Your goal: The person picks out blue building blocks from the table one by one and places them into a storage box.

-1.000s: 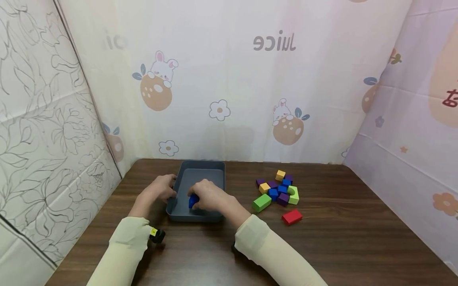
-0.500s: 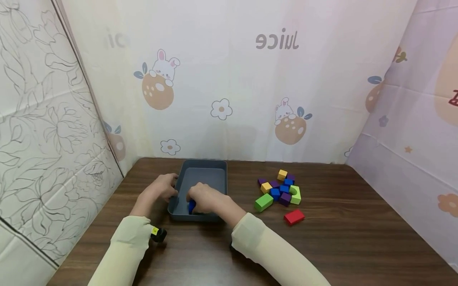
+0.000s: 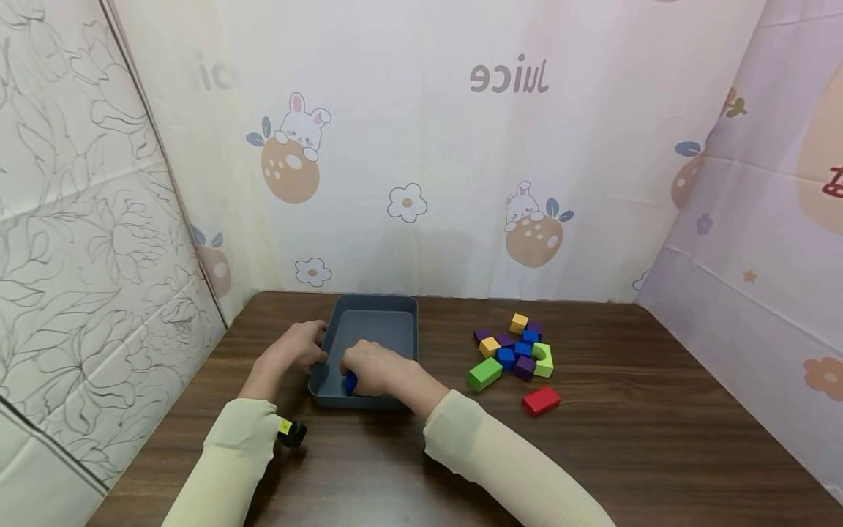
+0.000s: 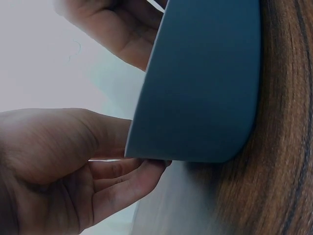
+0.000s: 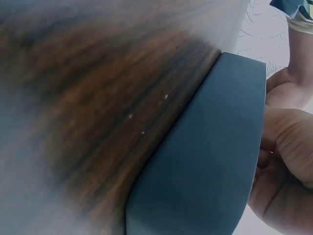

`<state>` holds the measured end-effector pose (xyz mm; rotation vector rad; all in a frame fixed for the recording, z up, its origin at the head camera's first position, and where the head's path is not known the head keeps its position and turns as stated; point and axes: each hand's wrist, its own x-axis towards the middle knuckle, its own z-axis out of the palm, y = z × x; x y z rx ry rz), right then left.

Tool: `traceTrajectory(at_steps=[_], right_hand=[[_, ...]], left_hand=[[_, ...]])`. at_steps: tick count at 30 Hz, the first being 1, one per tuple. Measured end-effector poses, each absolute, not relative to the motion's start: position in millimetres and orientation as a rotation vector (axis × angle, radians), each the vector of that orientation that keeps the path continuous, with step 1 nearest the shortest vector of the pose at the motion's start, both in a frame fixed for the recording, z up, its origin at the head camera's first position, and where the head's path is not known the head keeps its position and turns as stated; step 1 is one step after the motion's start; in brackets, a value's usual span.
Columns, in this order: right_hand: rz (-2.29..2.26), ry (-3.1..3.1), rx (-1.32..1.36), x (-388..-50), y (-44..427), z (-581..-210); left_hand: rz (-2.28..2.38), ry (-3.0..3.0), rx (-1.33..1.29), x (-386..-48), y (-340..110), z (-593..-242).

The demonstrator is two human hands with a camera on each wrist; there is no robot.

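Note:
A grey rectangular tray (image 3: 372, 402) stands on the table, and its outer wall (image 4: 205, 88) fills much of the left wrist view. My left hand (image 3: 301, 346) grips the tray's left side, with the thumb inside the wall and the fingers outside (image 4: 129, 183). Over the tray's near part, my right hand (image 3: 374, 367) is curled round a blue block (image 3: 350, 381), which shows only partly beneath the fingers. In the right wrist view the tray wall (image 5: 200, 152) hides the block and part of the right hand (image 5: 286, 166).
Right of the tray lie several small yellow, blue and purple cubes (image 3: 505, 358), a green block (image 3: 485, 373), a light green block with a curved cutout (image 3: 543, 360) and a red block (image 3: 541, 400). Patterned curtains (image 3: 421, 146) stand behind the table.
My right hand has shifted slightly left and toward the tray's near left part, still holding the blue block. My left hand stays at the tray's side. The loose blocks keep their places.

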<state>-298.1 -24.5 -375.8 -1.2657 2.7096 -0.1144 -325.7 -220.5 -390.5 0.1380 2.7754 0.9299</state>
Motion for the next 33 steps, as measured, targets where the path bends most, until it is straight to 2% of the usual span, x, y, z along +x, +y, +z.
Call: traceTrajectory(at_steps=[33], right_hand=[[-0.447,2.729,-1.228,-283,33,-339]], left_hand=[[0.943,2.76,0.135,-324,-221,-389]])
